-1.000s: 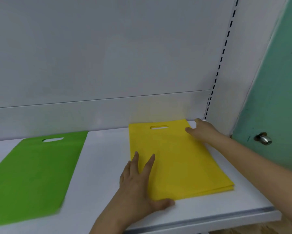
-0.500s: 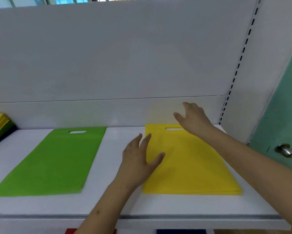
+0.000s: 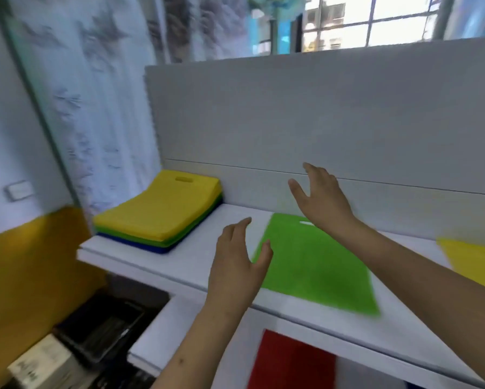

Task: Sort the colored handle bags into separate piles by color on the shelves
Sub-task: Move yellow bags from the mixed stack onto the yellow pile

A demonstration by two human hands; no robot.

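Fingers (image 3: 237,231) spread above green bag (image 3: 314,265), mixed stack (image 3: 162,211) left.

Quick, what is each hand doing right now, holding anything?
Left hand: open, fingers relaxed, holding nothing, above the shelf.
Right hand: open, fingers spread, holding nothing, above the green bag.

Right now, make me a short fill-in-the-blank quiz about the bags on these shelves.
1. The top bag of the mixed stack is ____.
2. The single bag lying flat under the right hand is ____.
3. The bag on the lower shelf is ____.
4. The left hand holds ____.

Missing words: yellow; green; red; nothing
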